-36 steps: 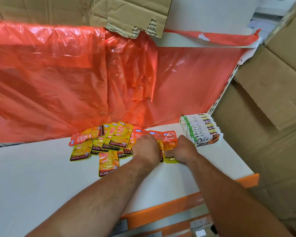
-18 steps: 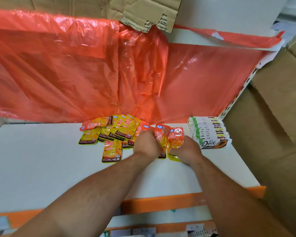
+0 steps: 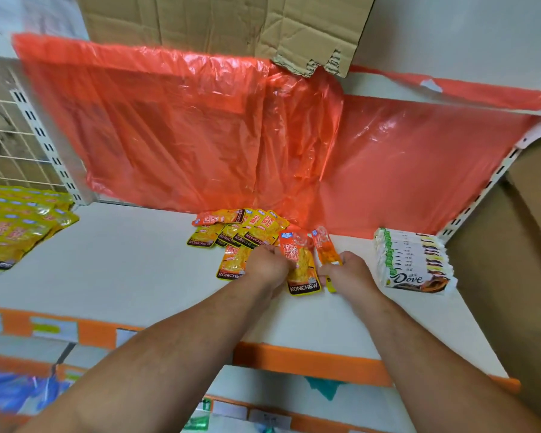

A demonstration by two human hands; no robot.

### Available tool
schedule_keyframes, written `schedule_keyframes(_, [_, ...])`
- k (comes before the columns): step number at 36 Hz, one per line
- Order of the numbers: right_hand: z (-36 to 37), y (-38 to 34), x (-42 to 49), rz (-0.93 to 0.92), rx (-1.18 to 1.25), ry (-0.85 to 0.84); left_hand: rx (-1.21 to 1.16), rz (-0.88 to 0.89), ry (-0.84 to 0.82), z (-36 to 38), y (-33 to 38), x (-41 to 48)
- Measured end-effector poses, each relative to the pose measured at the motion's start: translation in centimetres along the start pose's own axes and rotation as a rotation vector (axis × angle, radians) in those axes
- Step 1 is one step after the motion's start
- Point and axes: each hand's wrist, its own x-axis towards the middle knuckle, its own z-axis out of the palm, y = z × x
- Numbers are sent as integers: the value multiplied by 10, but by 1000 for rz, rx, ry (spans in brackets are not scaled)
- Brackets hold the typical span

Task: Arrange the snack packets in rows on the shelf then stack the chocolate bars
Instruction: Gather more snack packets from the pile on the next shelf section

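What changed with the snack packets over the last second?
Both hands worked two packets loose from the right end of the packet pile and parted them. The left hand now grips a KONCHEW packet, face up. The right hand pinches a second packet, turned edge-on, just right of it. The rest of the pile and the Dove bar stack stayed put.

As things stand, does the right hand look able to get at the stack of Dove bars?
Probably yes: the Dove bars lie just right of the right hand, with only bare shelf between. But that hand grips a snack packet, which it would have to put down first.
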Motion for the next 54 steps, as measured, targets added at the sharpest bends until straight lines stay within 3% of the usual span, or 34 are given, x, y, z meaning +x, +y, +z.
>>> schedule_keyframes(7, [2,-3,-11,-35,158,-113,-243,-41,-74,-6,5,-21])
schedule_keyframes(14, [11,1,-9,-93,121,22,-297,-66,-94,-25,1,-30])
schedule_keyframes(27, [79,-35,-19,-136,130,-197,-413,-59,-5,-109,-13,-36])
schedule_keyframes(35, [162,-76,-38,-167,71,-257,-472,-88,114,-205,-48,-22])
schedule_keyframes(54, [424,-202,-150,-248,55,-514,-347,-16,332,-504,-129,-32])
